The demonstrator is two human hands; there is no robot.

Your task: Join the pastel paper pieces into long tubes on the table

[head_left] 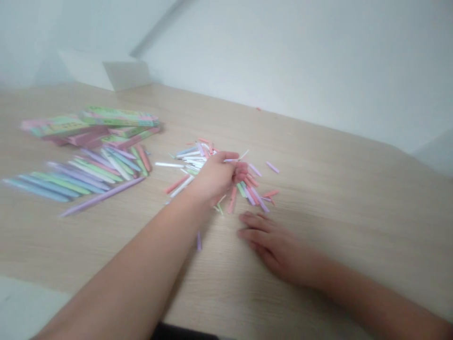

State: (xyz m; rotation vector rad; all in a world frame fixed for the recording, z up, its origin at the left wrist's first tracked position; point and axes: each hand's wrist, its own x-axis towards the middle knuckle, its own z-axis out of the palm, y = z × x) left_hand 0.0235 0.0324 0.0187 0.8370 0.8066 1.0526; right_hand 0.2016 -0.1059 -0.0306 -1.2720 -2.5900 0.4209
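Observation:
My left hand (219, 174) reaches over a loose pile of short, thin pastel sticks (251, 191) in white, pink, purple and green. Its fingers are curled inward, apart from one that points to the right. What they hold, if anything, is hidden, and the picture is blurred there. Just below and to the right of the pile, my right hand (271, 241) rests on the table with its fingers stretched out and holds nothing. One small purple stick (198, 241) lies by my left forearm.
Longer pastel sticks (81, 177) lie side by side on the left of the wooden table (336, 226). Behind them are stacked pink-and-green packets (116, 117). A folded white card (127, 75) stands near the wall. A stray purple stick (272, 167) lies right of the pile.

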